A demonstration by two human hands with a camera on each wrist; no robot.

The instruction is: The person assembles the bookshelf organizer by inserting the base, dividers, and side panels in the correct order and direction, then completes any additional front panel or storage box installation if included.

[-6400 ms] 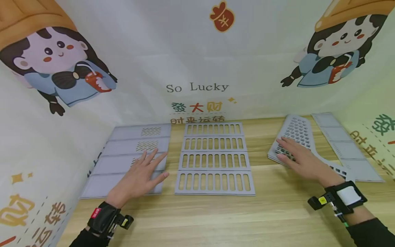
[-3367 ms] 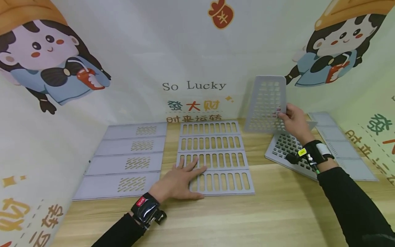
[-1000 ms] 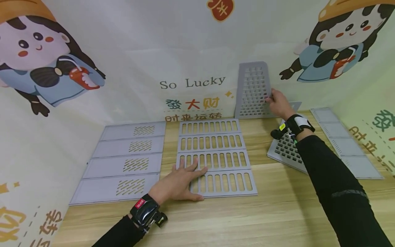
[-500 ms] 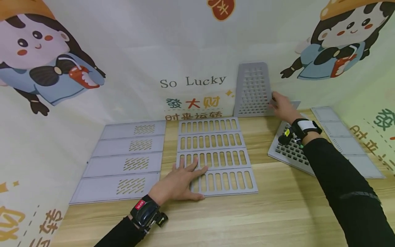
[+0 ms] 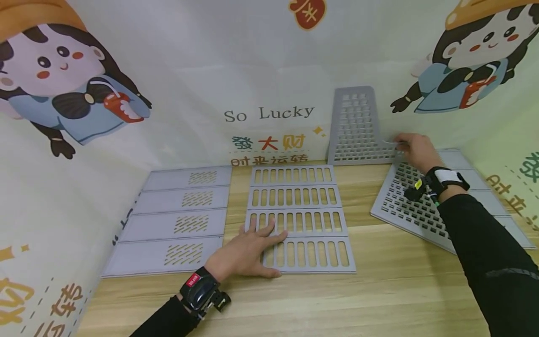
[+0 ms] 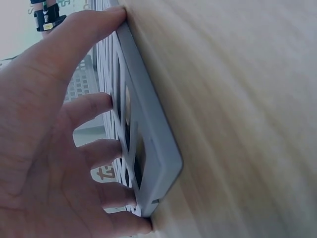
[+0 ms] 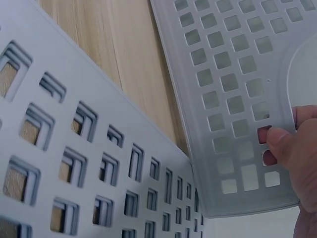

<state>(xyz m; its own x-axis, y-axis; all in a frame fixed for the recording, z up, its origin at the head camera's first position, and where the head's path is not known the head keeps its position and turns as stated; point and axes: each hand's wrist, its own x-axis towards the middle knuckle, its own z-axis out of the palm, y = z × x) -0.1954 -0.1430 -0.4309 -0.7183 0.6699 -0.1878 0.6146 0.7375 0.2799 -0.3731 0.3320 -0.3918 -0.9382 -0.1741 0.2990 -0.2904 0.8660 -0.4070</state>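
A grey L-shaped perforated panel (image 5: 353, 126) stands upright against the back wall, its short arm pointing right. My right hand (image 5: 421, 152) pinches the edge of that arm; in the right wrist view the thumb (image 7: 280, 141) lies on the near face and fingers show behind it. Below this hand lies a stack of similar L-shaped panels (image 5: 385, 213), partly hidden by my forearm. With fingers spread, my left hand (image 5: 246, 252) rests on the front left part of the slotted grey panels (image 5: 294, 210). The left wrist view shows its thumb along the front edge (image 6: 148, 104).
Grey panels with slanted slits (image 5: 168, 224) lie in rows at the left. More long grey panels (image 5: 484, 182) lie at the far right beside the side wall. A printed cloth (image 5: 189, 84) forms the back wall behind the wooden tabletop (image 5: 294, 304).
My right hand has lifted the L-shaped panel from the stack and stood it against the wall, then slid right along its short arm. My left hand moved right onto the slotted panels.
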